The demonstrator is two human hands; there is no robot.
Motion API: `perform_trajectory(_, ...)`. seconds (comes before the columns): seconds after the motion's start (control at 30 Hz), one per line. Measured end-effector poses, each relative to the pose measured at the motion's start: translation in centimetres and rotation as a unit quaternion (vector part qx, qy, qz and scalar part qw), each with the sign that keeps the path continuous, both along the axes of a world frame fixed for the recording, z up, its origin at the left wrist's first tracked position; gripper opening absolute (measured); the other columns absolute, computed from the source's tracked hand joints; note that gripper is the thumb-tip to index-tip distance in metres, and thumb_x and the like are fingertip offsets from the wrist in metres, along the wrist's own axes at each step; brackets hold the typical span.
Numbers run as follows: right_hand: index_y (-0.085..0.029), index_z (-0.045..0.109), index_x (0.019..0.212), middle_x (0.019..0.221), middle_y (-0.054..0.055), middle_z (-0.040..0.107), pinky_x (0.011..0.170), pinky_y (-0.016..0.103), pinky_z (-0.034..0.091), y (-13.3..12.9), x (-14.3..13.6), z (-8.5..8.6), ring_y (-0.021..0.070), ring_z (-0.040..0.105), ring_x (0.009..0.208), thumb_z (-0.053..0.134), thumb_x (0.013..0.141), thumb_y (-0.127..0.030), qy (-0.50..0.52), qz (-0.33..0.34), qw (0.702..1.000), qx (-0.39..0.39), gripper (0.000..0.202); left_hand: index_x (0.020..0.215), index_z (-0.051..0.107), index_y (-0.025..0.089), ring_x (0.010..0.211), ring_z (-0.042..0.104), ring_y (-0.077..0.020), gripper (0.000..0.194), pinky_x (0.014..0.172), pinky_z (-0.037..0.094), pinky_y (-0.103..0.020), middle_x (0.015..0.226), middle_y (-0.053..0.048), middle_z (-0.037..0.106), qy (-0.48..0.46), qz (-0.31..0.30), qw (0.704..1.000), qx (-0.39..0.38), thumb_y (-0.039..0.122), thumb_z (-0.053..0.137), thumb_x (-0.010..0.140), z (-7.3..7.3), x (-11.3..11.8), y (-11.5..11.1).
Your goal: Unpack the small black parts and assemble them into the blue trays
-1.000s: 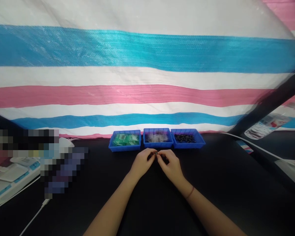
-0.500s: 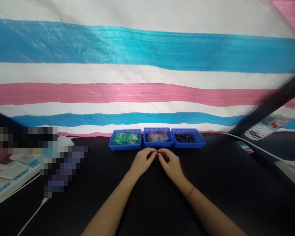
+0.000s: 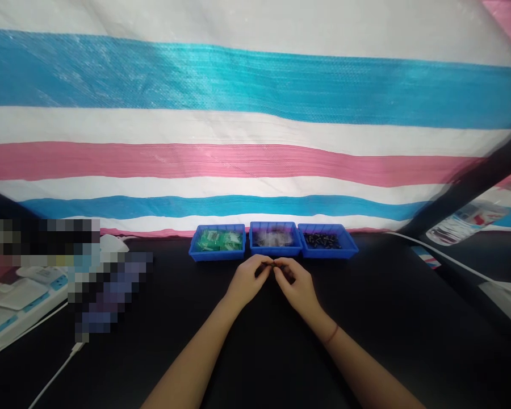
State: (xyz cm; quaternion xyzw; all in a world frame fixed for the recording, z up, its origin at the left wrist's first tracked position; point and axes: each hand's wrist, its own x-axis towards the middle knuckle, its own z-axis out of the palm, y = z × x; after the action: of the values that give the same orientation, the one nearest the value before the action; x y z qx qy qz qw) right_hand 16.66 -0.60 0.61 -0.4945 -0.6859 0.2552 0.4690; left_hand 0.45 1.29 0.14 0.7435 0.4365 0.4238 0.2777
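Pinching a tiny dark piece [image 3: 273,263], left hand [image 3: 247,279] and right hand [image 3: 297,282] sat fingertips almost touching toward the worktop's [image 3: 170,295] far edge, probably mid-fiddle, loads of small parts [image 3: 323,241] left in three blue trays [image 3: 276,250]

No readable lettering or numbers

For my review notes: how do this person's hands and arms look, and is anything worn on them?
Both the left hand and the right hand are bare, with no gloves. No sleeve shows on either forearm as far as the picture reaches. A thin reddish band circles the right wrist; none shows on the left. Any rings would be too small to make out.
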Motion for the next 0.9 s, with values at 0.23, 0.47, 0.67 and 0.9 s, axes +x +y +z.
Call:
perform_trajectory(0.23,-0.02,0.064,0.1,0.084,0.003,0.069,0.062,0.028,0.052,0.0,-0.1,0.1,0.0164,0.063,0.068,0.054,0.088,-0.026,0.0,0.011,1.0,-0.018,0.017,0.102,0.064,0.021,0.078,0.064,-0.0141,0.019,0.075,0.054,-0.027,0.097,-0.003,0.069,-0.025,0.016,1.0,-0.008,0.018,0.055,0.086,0.2,-0.1,0.0)
perform_trajectory(0.47,-0.02,0.062,0.106,0.087,0.004,0.069,0.062,0.027,0.052,0.2,0.0,-0.2,0.0158,0.063,0.068,0.054,0.086,-0.023,0.008,0.002,1.0,-0.008,0.021,0.113,0.061,0.024,0.081,0.066,-0.0136,0.027,0.076,0.053,-0.026,0.099,0.001,0.071,-0.048,0.015,0.998,-0.041,0.02,0.059,0.086,0.0,-0.1,-0.2)
perform_trajectory(0.67,-0.021,0.065,0.101,0.084,0.003,0.066,0.057,0.026,0.048,-0.1,-0.2,-0.1,0.0135,0.054,0.06,0.054,0.087,-0.025,0.018,0.019,1.0,-0.002,0.018,0.117,0.057,0.024,0.084,0.066,-0.0151,0.029,0.078,0.053,-0.027,0.095,0.001,0.071,-0.021,0.024,0.999,-0.041,0.026,0.058,0.089,0.1,0.0,-0.2)
perform_trajectory(0.9,-0.019,0.057,0.097,0.074,-0.002,0.058,0.044,0.022,0.04,2.0,1.5,0.2,0.0081,0.049,0.048,0.068,0.079,-0.037,0.305,-0.197,0.932,-0.014,0.027,0.106,0.063,0.021,0.099,0.059,-0.0246,0.02,0.088,0.047,-0.04,0.105,-0.005,0.067,0.145,0.049,0.987,0.037,0.021,0.053,0.089,-0.3,0.5,0.1)
